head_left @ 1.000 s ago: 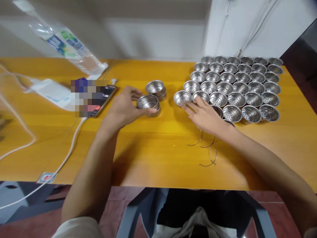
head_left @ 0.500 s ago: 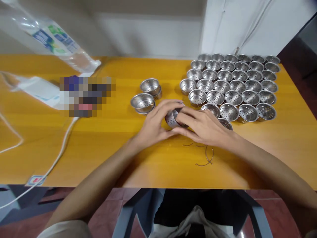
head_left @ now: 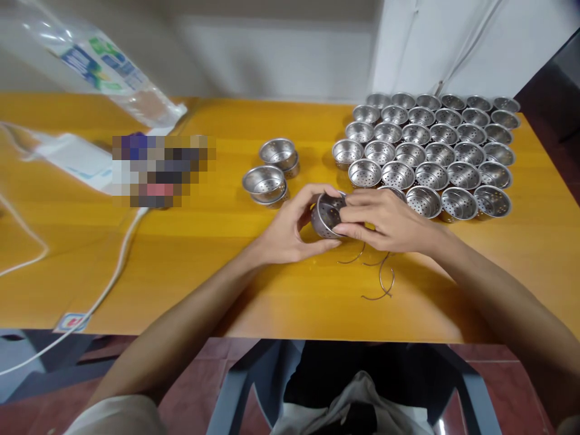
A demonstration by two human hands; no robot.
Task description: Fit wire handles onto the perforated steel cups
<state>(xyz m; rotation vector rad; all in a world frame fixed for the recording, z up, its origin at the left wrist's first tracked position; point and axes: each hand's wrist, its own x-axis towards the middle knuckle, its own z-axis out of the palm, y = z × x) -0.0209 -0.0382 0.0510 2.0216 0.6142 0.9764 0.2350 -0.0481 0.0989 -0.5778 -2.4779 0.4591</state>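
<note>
My left hand [head_left: 288, 231] is wrapped round a perforated metal cup [head_left: 322, 216], tilted with its mouth toward my right hand. Bent fingers of my right hand [head_left: 385, 219] close over the cup's right rim, with the thumb tip at its mouth; they hide that side, and I cannot tell whether anything small is pinched there. Just below, several thin curved wires [head_left: 381, 284] lie on the table. Beyond my left hand stand two short stacks of similar cups, a nearer stack [head_left: 264, 183] and a farther stack [head_left: 278, 154].
Rows of perforated cups [head_left: 417, 154] fill the table's [head_left: 294, 302] back right. At the left are a clear plastic bottle [head_left: 109, 69], a white power strip [head_left: 75, 160], a white cable [head_left: 118, 266] and a blurred-out patch. A wall borders the back.
My right fingers have drawn back from deep inside the cup to its right rim. The cup's mouth shows more openly, and my left hand still holds it.
</note>
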